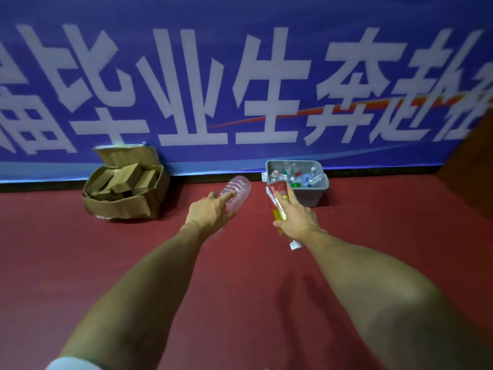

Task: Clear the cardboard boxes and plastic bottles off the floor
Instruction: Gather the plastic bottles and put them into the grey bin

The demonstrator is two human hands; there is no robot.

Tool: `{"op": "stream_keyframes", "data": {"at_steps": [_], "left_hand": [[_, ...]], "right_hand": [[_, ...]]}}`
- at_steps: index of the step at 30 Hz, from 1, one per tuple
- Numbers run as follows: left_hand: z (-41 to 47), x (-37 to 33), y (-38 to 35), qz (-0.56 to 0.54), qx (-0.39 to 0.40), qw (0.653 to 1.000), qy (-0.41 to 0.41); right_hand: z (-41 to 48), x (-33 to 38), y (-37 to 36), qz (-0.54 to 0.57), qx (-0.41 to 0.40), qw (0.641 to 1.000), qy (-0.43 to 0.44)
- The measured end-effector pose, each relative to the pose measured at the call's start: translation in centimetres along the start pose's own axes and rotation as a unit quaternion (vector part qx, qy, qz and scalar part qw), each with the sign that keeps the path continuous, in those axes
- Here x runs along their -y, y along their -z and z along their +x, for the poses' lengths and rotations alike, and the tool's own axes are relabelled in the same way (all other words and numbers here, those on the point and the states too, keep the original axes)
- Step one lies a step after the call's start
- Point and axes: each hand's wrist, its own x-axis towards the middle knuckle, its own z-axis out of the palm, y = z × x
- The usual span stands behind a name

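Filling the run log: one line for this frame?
left hand: holds clear bottle | right hand: holds red-labelled bottle | grey bin: bottles inside | cardboard box: smaller boxes inside

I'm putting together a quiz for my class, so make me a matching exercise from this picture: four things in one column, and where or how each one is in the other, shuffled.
Column one:
1. clear ribbed plastic bottle
2. red and yellow labelled plastic bottle
3. grey plastic bin
4. big brown cardboard box

Column two:
A. holds a heap of plastic bottles
B. gripped by the left hand
C. holds small cardboard boxes
D. gripped by the right hand

Pairs: 1-B, 2-D, 3-A, 4-C.
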Motion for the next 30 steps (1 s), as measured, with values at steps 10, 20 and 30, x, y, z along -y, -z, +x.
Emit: {"op": "stream_keyframes", "data": {"at_steps": [10,20,30], "left_hand": [[23.7,-3.6,-0.9,-0.034,0.014,0.998,-0.058],[45.8,-6.6,-1.3,-0.016,0.048,0.991,-0.120],[62.9,-12.5,-4.1,-0.042,0.071,0.989,-0.125]], "right_hand": [[18.3,-7.7,4.3,-0.008,0.004,0.998,-0.055],[36.2,-13.1,7.5,0.034,-0.006,0.988,-0.151],[50.8,-22.7,11.1,0.025,-0.006,0.985,-0.172]]}}
